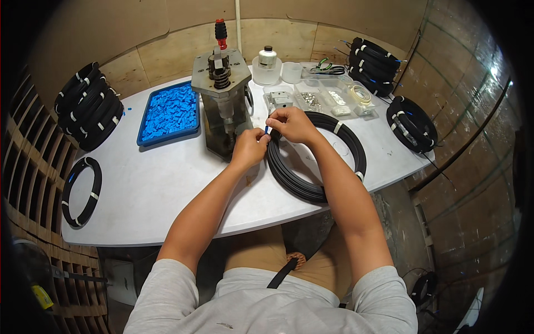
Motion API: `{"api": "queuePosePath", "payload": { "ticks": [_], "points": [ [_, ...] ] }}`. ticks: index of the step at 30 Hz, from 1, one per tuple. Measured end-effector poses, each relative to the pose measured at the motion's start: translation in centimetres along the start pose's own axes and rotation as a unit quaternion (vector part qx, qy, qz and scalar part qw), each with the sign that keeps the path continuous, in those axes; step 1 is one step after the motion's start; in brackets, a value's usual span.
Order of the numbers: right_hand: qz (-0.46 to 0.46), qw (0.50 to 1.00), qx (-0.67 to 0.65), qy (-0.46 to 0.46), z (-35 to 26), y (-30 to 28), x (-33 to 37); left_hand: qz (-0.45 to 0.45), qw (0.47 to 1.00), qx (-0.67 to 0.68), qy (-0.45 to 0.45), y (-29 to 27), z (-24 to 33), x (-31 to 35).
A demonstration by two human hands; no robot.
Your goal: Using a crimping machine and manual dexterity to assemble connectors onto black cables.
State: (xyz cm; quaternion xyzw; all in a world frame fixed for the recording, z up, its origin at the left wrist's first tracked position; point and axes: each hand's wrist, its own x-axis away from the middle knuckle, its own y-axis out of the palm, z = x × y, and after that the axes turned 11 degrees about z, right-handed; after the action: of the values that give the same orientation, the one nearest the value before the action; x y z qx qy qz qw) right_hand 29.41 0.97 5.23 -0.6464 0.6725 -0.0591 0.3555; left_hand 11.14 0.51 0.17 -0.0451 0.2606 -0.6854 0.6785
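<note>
My left hand and my right hand meet at the left rim of a coil of black cable lying on the table. Between their fingertips shows a small blue connector piece. My right fingers pinch it from above. The left fingers are pinched together just below it; what they grip is mostly hidden, perhaps the cable's end. White ties wrap the coil. Beside my left hand stands a metal hand-press with a spring and a red-and-black knob on top.
A blue tray full of small blue pieces lies left of the press. Cable coils are stacked at far left and far right; single coils lie at left and right. Clear parts boxes, a bottle and pliers stand behind.
</note>
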Motion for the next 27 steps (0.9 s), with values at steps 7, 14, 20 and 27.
{"api": "queuePosePath", "payload": {
  "ticks": [7, 14, 20, 27],
  "points": [
    [-0.041, 0.933, 0.352, 0.062, -8.4, -1.9, 12.7, 0.008, 0.996, 0.084, -0.028, -0.1, -1.6, -0.2],
    [0.013, 0.926, 0.376, -0.018, -5.6, -2.7, 18.6, -0.011, 0.995, 0.092, -0.044, 0.3, 0.3, -0.4],
    [0.069, 0.944, 0.319, -0.06, -7.0, -8.1, 17.0, 0.062, 0.992, 0.045, 0.104, -1.9, 6.3, 0.7],
    [0.147, 0.987, 0.051, -0.028, -8.9, -19.9, 12.8, 0.151, 0.95, 0.106, 0.252, -2.9, 16.9, -0.4]
  ]
}}
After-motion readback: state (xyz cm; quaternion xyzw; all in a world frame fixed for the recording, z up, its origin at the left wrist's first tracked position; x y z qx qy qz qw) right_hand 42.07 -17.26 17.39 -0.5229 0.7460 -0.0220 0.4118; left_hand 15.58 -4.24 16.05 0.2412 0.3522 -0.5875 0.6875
